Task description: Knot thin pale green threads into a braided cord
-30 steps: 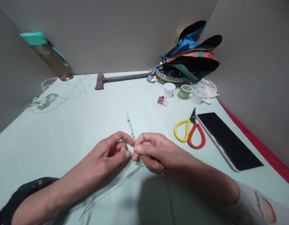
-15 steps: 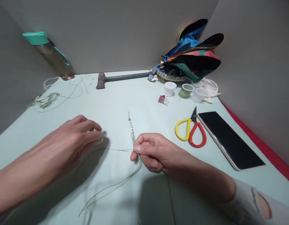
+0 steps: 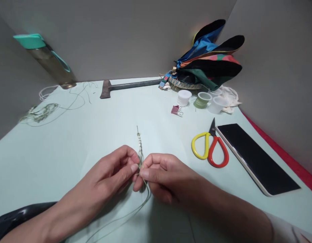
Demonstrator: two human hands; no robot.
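A short braided cord (image 3: 140, 143) in white and green lies upright in the middle of the table, its top end at a thin pin-like piece. Below the braid, loose green threads (image 3: 148, 195) run down between my hands and curve off to the lower left. My left hand (image 3: 120, 170) pinches the threads from the left, thumb and index finger together. From the right, my right hand (image 3: 159, 175) also pinches the threads just under the braid. The fingertips of both hands nearly touch and partly hide the strands.
Scissors (image 3: 218, 152) and a phone (image 3: 257, 158) lie at right. Behind them are thread spools (image 3: 184, 98), a binder clip (image 3: 176, 110) and a colourful cloth item (image 3: 206, 64). A hammer-like tool (image 3: 135, 84), bottle (image 3: 49, 64) and tangled cords (image 3: 41, 113) are at the back and left.
My left hand has moved right, from apart over the table to the threads, and closed on them. My right hand still holds the threads. The view has shifted slightly.
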